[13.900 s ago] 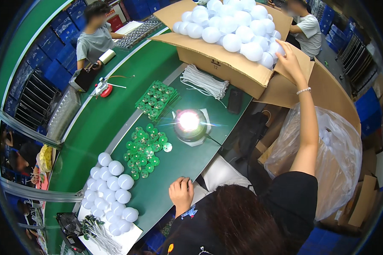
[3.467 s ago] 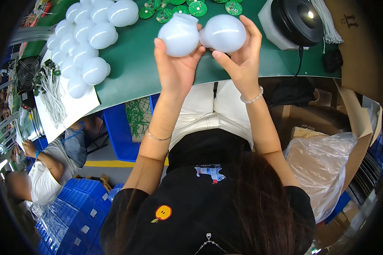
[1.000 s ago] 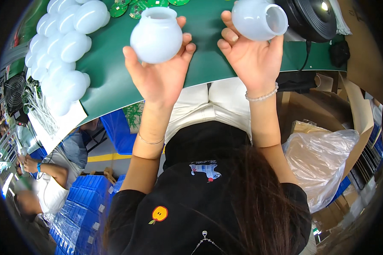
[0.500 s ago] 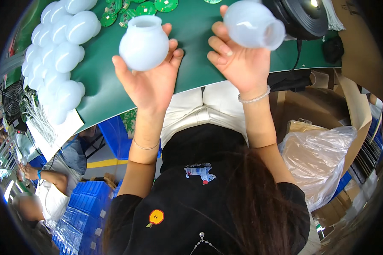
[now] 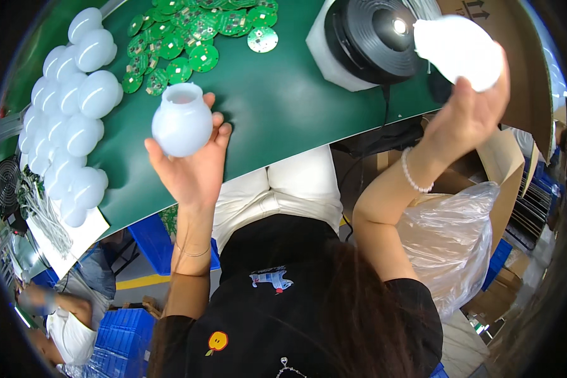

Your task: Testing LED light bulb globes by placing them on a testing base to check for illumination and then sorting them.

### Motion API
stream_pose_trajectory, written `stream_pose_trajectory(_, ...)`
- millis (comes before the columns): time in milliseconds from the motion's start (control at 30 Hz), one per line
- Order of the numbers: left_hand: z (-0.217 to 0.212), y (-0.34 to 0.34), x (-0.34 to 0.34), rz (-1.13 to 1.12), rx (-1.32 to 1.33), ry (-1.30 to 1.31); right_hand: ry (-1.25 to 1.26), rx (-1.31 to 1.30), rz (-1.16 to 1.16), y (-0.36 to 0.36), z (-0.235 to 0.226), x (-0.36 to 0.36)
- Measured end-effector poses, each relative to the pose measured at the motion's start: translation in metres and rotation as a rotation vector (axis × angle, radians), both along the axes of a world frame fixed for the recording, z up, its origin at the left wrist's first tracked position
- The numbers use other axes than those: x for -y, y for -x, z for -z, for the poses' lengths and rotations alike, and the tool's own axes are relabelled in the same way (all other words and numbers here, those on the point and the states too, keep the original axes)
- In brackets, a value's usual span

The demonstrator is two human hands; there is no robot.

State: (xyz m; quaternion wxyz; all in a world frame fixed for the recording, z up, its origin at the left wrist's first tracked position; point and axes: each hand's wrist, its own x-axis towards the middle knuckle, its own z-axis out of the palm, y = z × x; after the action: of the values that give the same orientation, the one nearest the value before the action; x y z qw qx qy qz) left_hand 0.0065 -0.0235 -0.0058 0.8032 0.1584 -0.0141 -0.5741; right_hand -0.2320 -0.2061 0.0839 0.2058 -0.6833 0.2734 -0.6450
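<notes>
My left hand (image 5: 194, 179) holds a milky white globe lampshade (image 5: 181, 126) above the green table, its open neck facing up and away from me. The fingers curl around its far right side and the thumb lies at its left. At the right, my right hand (image 5: 471, 123) grips a second globe lampshade (image 5: 465, 53), tilted so that its neck points left toward a black round ringed lamp (image 5: 365, 44). A bright light shines at the middle of that lamp. The second lampshade glows almost pure white, and its surface detail is washed out.
Many white globe lampshades (image 5: 99, 94) stand massed along the table's left. Green round circuit boards (image 5: 203, 58) lie heaped at the far side. Cardboard boxes (image 5: 504, 154) and clear plastic film (image 5: 450, 246) are at the right. A person (image 5: 72, 331) sits at lower left beside blue crates (image 5: 127, 331).
My right hand has swung right past the black lamp, turning its lampshade so the neck points left, and the shade now glows. My left hand still holds its lampshade; the view has shifted.
</notes>
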Motion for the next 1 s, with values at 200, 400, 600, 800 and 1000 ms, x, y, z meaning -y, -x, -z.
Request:
stream_pose_trajectory(200, 0.0, 0.0, 0.0, -0.005, -0.011, -0.011, -0.086, -0.009, -0.157, -0.009, 0.016, 0.021)
stream_pose_trajectory(400, -0.004, 0.002, 0.0, -0.015, 0.065, -0.038, -0.124, -0.079, -0.152, -0.012, 0.017, 0.037)
stream_pose_trajectory(600, -0.005, 0.002, 0.001, 0.001, 0.076, -0.027, -0.118, -0.153, -0.132, -0.014, 0.016, 0.037)
stream_pose_trajectory(800, -0.005, 0.002, 0.001, -0.009, 0.063, -0.027, -0.084, -0.223, -0.09, -0.007, 0.01, 0.027)
stream_pose_trajectory(1000, -0.004, 0.001, 0.001, 0.004, 0.061, -0.015, -0.046, -0.268, -0.047, -0.002, 0.002, 0.019)
